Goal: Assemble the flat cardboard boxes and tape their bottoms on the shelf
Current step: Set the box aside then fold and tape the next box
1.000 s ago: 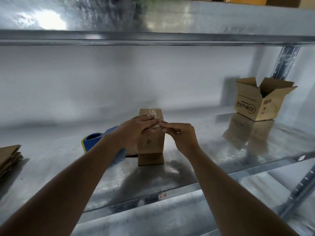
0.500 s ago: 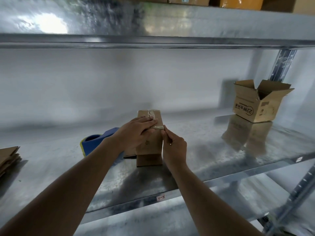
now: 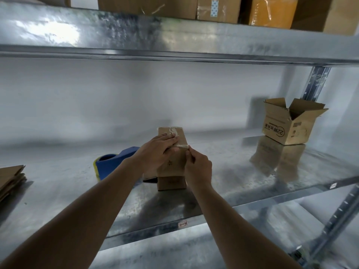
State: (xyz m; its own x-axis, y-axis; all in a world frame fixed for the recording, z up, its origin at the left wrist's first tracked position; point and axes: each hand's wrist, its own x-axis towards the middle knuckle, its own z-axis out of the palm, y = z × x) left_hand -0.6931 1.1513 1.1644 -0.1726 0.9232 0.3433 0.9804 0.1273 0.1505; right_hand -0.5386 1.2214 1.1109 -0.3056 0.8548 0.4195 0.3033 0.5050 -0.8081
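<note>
A small brown cardboard box stands on the metal shelf, its taped bottom face turned up. Clear tape runs across that face and over the near edge. My left hand lies flat on top of the box, fingers straight, pressing the tape down. Against the box's front right side, my right hand presses the tape end with thumb and fingertips near the top edge. A blue tape dispenser sits just behind my left wrist.
A stack of flat cardboard boxes lies at the shelf's left edge. An assembled box with open flaps stands at the back right beside the upright post. Parcels fill the shelf above.
My right hand has turned and slid down from the box's top edge onto its front side. The left hand stays on top. The view has tilted upward.
</note>
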